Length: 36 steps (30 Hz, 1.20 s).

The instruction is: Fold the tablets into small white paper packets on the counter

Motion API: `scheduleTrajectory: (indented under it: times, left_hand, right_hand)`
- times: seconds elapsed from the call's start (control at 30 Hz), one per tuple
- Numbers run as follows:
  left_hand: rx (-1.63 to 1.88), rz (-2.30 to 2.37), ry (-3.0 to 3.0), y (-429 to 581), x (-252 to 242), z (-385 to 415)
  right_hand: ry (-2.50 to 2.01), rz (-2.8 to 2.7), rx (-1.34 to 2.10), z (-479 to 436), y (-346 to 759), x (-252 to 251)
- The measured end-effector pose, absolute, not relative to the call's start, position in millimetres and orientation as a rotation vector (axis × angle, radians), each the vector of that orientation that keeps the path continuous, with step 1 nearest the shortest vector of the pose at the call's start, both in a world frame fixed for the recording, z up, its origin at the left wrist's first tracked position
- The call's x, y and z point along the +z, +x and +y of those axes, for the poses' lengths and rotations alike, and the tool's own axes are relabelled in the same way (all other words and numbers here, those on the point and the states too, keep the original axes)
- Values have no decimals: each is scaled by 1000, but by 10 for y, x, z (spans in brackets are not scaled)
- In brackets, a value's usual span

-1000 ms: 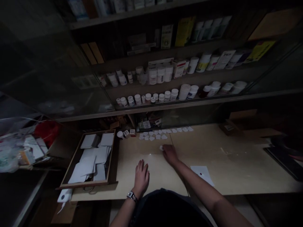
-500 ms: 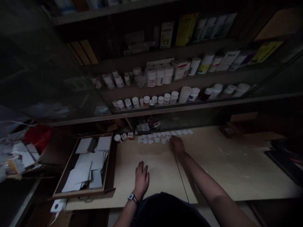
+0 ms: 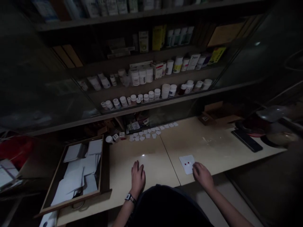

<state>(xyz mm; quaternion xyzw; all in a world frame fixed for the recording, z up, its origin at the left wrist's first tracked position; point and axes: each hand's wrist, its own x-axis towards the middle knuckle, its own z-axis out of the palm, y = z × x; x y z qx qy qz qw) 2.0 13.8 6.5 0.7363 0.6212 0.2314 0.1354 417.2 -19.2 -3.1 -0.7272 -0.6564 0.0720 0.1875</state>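
My left hand lies palm down on the pale tabletop, fingers stretched out and holding nothing. A watch circles that wrist. To the right, a small square of white paper rests near the table's front edge with two small red pills on it. The fingertips of my right hand are bent together at the paper's right edge and seem to pinch it. Toward the back, several small folded white paper packets lie in rows.
An open drawer of white paper sheets stands at left, beside small medicine boxes. Shelves of medicine bottles rise behind the table. At right are an open cardboard box and a dark flat object.
My right hand has come back from the folded packets toward me and right, to the white paper with pills. My left hand stays flat. The view has turned right.
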Motion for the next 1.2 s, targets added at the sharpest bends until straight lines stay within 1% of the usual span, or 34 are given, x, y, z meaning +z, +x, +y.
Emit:
scheduleTrajectory:
  times: [0.13, 0.3, 0.5, 0.73, 0.83, 0.97, 1.1, 1.2]
  left_hand:
    - [698, 1787, 2132, -14, 98, 86]
    - [712, 1813, 2100, -107, 71, -34]
    - [715, 1879, 2047, -176, 2, -204]
    - [667, 1952, 2027, -227, 61, -215]
    - [593, 1902, 2075, -217, 137, -190]
    - [398, 1766, 2176, -161, 246, -189]
    - [189, 1699, 2215, -94, 326, -157]
    - [114, 1667, 2234, -49, 377, -71]
  right_hand:
    - [-2101, -1863, 101, -482, 3971, -133]
    - [-2010, -2000, 105, -405, 3736, -122]
    - [-1896, -2175, 232, 11, 3243, 43]
    - [-1666, -2438, 484, 453, 2367, 279]
    - [-1509, -2585, 567, 539, 2053, 339]
    - [-1346, -2697, 596, 555, 1818, 363]
    - [-1285, -2731, 605, 542, 1791, 375]
    - [-1265, -2734, 618, 537, 1823, 384]
